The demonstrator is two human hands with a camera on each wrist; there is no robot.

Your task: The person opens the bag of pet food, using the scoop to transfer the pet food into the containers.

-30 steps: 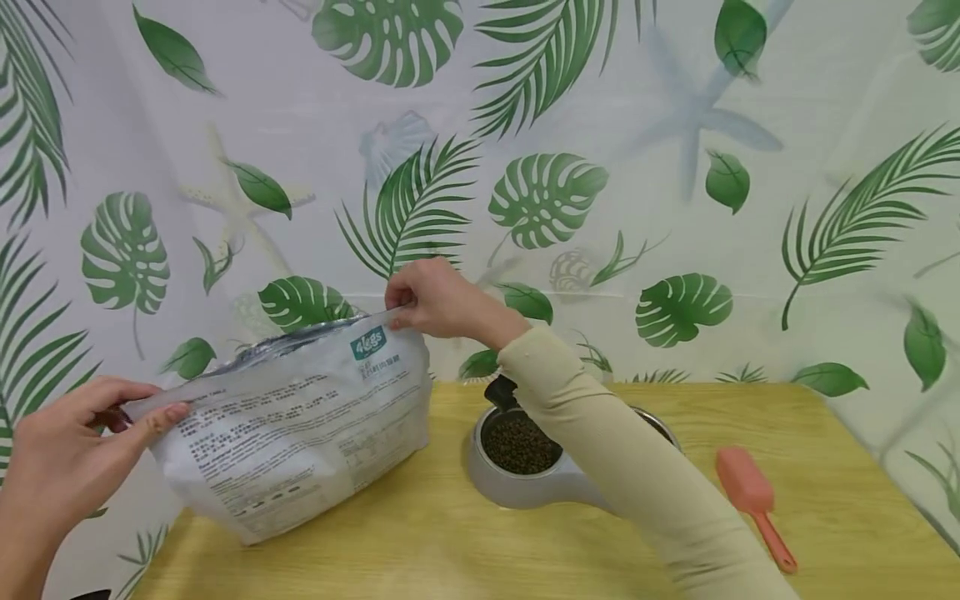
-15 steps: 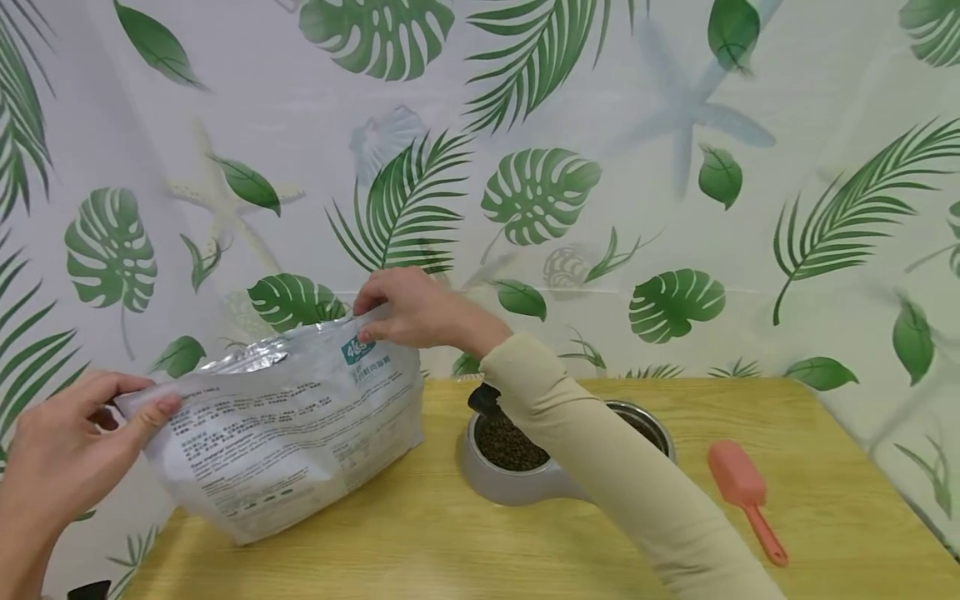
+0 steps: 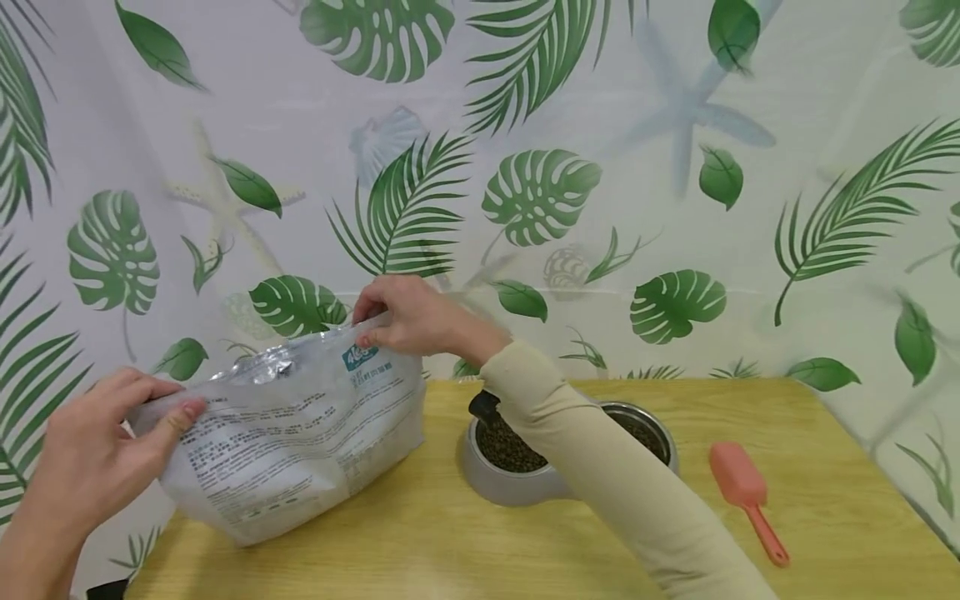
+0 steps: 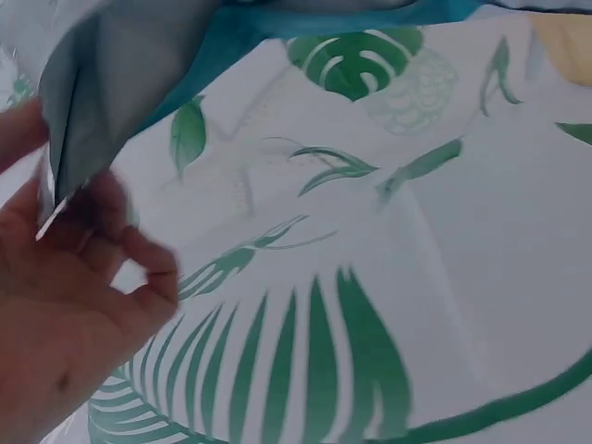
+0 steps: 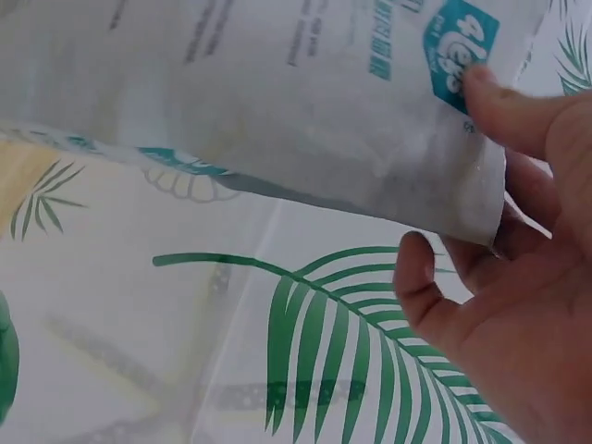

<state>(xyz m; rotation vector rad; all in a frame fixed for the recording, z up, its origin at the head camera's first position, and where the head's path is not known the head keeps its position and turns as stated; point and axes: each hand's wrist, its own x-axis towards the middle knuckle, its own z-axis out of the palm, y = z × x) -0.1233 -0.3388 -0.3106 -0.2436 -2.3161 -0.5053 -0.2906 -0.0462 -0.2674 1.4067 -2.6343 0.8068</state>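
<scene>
A white and silver pet food bag [image 3: 292, 450], printed with text and a teal "4legs" label, leans at the left of the table. My left hand [image 3: 105, 450] pinches its top left corner between thumb and fingers. At the top right corner my right hand [image 3: 416, 315] pinches the edge, its thumb beside the label. In the right wrist view the right hand [image 5: 518, 213] grips the bag [image 5: 305, 120] with the little finger held off it. The left wrist view has the left hand [image 4: 74, 268] on the bag's folded corner [image 4: 111, 92]. Whatever is inside the bag is hidden.
Right of the bag stands a grey double pet bowl [image 3: 502, 493] with brown kibble [image 3: 510, 446] in it, partly hidden by the right sleeve [image 3: 600, 458]. A coral scoop [image 3: 738, 475] lies on the wooden table [image 3: 840, 500]. A leaf-patterned sheet [image 3: 570, 100] hangs behind.
Over the last second the right hand has come slightly left and down with the bag's corner. The bag's top edge has crumpled and sunk a little. Lately the left hand has shifted right.
</scene>
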